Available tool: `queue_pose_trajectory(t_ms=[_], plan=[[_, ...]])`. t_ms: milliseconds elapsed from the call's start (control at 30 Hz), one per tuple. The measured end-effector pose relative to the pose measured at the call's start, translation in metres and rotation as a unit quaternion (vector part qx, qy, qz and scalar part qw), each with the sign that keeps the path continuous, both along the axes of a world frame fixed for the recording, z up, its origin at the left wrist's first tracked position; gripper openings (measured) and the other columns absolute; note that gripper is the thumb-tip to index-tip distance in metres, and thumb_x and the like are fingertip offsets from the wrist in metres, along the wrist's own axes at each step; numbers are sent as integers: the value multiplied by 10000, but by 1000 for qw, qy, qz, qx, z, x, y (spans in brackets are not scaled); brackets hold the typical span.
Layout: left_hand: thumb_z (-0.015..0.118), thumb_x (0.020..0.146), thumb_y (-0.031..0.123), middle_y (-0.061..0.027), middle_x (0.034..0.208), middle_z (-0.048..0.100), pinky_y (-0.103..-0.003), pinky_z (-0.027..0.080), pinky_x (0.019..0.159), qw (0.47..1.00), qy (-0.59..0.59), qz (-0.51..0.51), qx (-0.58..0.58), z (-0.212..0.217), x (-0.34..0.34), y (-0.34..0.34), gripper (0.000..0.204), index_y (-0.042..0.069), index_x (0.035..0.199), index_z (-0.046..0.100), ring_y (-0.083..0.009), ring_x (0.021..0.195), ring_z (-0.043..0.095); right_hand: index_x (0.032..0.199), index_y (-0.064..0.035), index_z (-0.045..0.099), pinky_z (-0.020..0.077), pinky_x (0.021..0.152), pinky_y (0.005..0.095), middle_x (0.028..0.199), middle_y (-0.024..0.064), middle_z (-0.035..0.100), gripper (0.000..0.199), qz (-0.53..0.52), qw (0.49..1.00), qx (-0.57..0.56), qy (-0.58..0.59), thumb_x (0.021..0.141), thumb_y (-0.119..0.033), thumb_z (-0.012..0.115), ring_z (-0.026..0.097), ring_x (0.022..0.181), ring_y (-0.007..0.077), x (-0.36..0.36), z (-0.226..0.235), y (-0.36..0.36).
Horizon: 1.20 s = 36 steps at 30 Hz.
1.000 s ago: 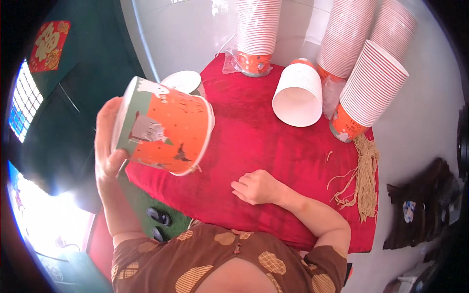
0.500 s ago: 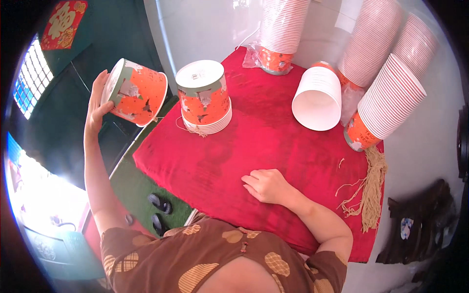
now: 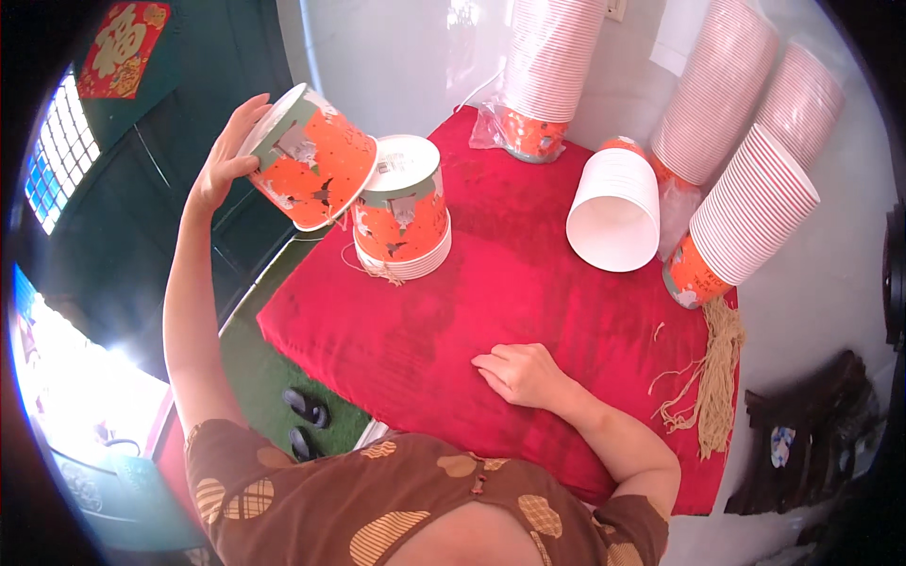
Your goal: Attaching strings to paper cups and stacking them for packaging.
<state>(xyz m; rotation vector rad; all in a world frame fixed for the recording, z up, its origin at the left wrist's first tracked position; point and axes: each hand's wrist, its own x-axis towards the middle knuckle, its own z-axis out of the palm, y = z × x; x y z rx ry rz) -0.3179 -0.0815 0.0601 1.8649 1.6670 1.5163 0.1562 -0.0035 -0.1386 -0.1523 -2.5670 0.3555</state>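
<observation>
Up at the left, my left hand (image 3: pixel 226 156) grips an orange paper tub (image 3: pixel 316 165) by its base end, thumb on the side. The tub is tilted, its printed side toward me, and a bit of twine hangs at its rim. That rim overlaps the upside-down stack of matching paper tubs (image 3: pixel 401 222) at the table's left; I cannot tell whether they touch. Twine lies around the stack's lower rims. My right hand (image 3: pixel 519 374) rests on the red cloth (image 3: pixel 453 321) with its fingers curled in, nothing visible in them.
Tall nested stacks of tubs (image 3: pixel 557 66) stand along the back and right (image 3: pixel 755 203), some in clear plastic. One white-lined tub (image 3: pixel 613 222) lies with its mouth toward me. A bundle of twine (image 3: pixel 717 387) hangs at the right edge. Black slippers (image 3: pixel 307 407) lie on the green floor.
My left hand has carried the tilted tub up and to the right, so it now overlaps the upside-down stack. My right hand stays in place on the cloth.
</observation>
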Motion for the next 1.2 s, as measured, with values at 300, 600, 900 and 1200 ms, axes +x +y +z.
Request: queue_pose_trajectory(t_ms=[300, 600, 900, 1200], plan=[[721, 555, 395, -179, 1465, 425, -402, 279, 1156, 989, 103, -68, -86, 36, 23, 51, 1078, 44, 1497, 332, -303, 1368, 403, 941, -79, 695, 507, 507, 373, 708, 65, 603, 120, -13, 1000, -19, 6, 839, -141, 677, 634, 617, 250, -2, -2, 3], [688, 536, 277, -185, 1387, 485, -392, 349, 1107, 954, 176, -110, -216, 37, 60, 83, 1023, 93, 1483, 349, -296, 1290, 465, 959, -74, 699, 511, 521, 367, 730, 69, 614, 140, -9, 999, -42, -2, 832, -129, 677, 635, 628, 251, -2, -1, 7], [709, 581, 364, -194, 1481, 388, -433, 318, 1141, 941, 205, -112, -244, 17, 53, 95, 986, 113, 1473, 374, -349, 1360, 395, 943, -66, 704, 513, 526, 360, 729, 67, 616, 134, -7, 999, -48, 1, 824, -123, 686, 636, 627, 245, -3, 1, 7], [750, 543, 775, -233, 1541, 299, -536, 243, 1183, 957, 205, -32, -202, -12, 70, 92, 1198, 84, 1459, 407, -409, 1434, 285, 936, -67, 704, 509, 508, 355, 707, 61, 601, 125, -9, 999, -35, 11, 824, -122, 695, 630, 604, 234, -3, -1, 7]])
